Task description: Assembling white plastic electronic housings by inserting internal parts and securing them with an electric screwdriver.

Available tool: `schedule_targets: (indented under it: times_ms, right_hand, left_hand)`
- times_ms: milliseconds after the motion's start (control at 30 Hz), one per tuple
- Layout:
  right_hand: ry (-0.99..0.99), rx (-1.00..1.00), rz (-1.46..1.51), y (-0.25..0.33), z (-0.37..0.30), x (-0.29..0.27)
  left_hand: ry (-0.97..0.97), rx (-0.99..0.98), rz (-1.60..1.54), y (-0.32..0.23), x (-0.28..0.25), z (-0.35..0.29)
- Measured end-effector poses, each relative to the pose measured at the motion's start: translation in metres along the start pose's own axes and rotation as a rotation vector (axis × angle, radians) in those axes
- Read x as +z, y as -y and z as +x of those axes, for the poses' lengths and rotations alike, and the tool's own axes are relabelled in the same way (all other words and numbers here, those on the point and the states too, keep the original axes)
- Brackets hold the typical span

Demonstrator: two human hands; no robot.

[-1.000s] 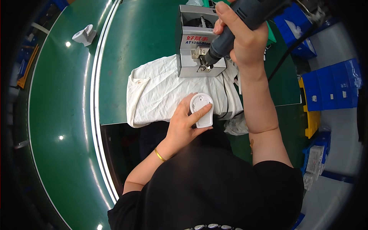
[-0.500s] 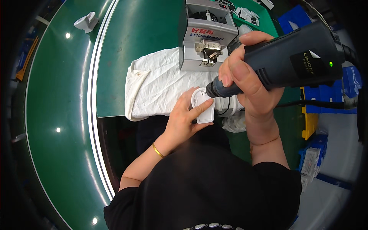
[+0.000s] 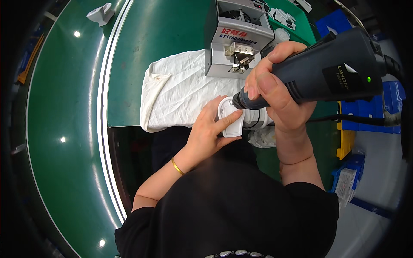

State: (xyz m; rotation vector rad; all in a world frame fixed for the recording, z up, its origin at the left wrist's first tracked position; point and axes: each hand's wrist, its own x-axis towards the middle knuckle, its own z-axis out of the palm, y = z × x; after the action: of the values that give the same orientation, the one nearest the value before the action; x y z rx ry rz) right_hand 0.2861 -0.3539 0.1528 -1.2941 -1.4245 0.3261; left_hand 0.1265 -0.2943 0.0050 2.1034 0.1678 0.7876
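Observation:
My left hand is closed on a small white plastic housing, rounded at its far end, with the thumb pressed over its rim. In my right hand is a dark grey electric screwdriver, its green light lit, the fingers wrapped round its body. The tool's black nose meets the far inside part of the housing. Whether a screw sits under the tip is hidden. Beneath and beyond the left hand lies a white cloth at the bench edge.
A grey machine stands beyond the cloth. Behind it is a green tray of small white parts. Another white part rests on the green surface at far left. Blue bins and the screwdriver's black cable are at right.
My left hand and the housing have shifted slightly right in view. The machine and cloth also sit a little differently, as the view has moved. Both grips stay the same.

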Motion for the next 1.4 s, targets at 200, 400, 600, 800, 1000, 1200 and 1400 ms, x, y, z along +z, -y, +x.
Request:
schedule_targets:
  times_ms: [200, 400, 600, 800, 1000, 1200, 1400]
  right_hand:
    - [-0.135, 0.078, 0.131, -0.003, 0.0, 0.011]
    - [-0.012, -0.031, -0.032, -0.004, -0.005, 0.004]
    - [-0.102, 0.048, 0.156, -0.011, -0.008, 0.012]
    - [-0.14, 0.034, 0.353, -0.024, -0.005, -0.007]
    - [-0.818, 0.382, 0.403, -0.055, -0.011, -0.107]
    - [-0.928, 0.669, 0.011, -0.186, -0.103, -0.208]
    - [-0.974, 0.893, -0.329, -0.216, -0.117, -0.224]
  left_hand:
    - [0.01, -0.023, -0.008, 0.0, 0.001, -0.001]
    - [-0.015, -0.002, -0.016, -0.001, 0.001, -0.001]
    - [0.004, -0.003, 0.018, -0.003, 0.001, -0.003]
    - [0.022, 0.0, 0.056, -0.002, 0.004, 0.001]
    - [-0.04, 0.136, 0.404, -0.022, -0.008, 0.004]
    - [0.237, 0.215, 0.407, -0.023, -0.033, 0.003]
    - [0.178, 0.026, 0.38, -0.013, -0.074, -0.007]
